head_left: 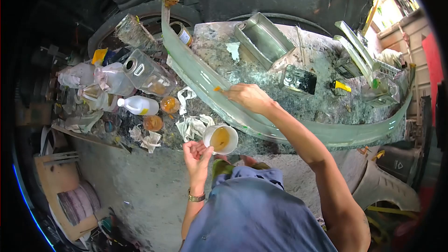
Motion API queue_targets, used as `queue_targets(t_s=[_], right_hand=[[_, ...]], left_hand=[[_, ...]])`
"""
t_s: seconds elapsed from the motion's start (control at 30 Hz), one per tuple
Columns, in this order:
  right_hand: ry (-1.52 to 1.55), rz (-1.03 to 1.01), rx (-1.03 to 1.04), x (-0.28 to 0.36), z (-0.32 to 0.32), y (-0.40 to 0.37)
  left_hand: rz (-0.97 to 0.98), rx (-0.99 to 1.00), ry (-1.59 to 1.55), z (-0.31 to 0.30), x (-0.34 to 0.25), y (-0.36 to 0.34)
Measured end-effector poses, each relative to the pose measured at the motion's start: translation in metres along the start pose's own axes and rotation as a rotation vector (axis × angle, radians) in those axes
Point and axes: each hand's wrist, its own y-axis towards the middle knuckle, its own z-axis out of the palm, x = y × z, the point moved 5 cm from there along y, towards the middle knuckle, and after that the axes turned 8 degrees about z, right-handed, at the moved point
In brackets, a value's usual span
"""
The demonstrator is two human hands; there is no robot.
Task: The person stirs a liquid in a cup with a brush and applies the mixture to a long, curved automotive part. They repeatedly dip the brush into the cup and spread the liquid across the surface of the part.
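My left hand [198, 156] grips the rim of a white cup [230, 147], thumb and fingers closed on its near left side. Amber liquid lies at the bottom of the cup. My right hand [249, 97] reaches over a long, curved, glossy grey-green strip [205, 81], like a bumper part, which lies across the workbench. Its fingers are closed around a small thing whose orange tip [217, 89] touches or hovers just over the strip; most of it is hidden by the fingers. Crumpled white paper [193, 127] lies beside the cup.
A white jug [139, 105], amber-filled containers [170, 104] and a clear rectangular can [148, 72] crowd the bench's left side. Behind the strip are a metal tray [266, 39] and an open tin box [298, 80]. A yellow-labelled item [342, 86] lies to the right.
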Motion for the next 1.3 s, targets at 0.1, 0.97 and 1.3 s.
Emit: queue_targets(t_s=[0.1,0.97,1.3], right_hand=[[-0.193,-0.086,0.05,0.004,0.02,-0.014],[-0.13,0.122,0.046,0.02,-0.005,-0.081],[0.2,0.246,-0.16,0.1,0.007,-0.041]], left_hand=[[-0.016,-0.001,-0.048,0.005,0.001,-0.003],[0.01,-0.022,-0.017,-0.017,0.01,0.048],[0.107,0.008,0.306,-0.001,-0.008,0.071]])
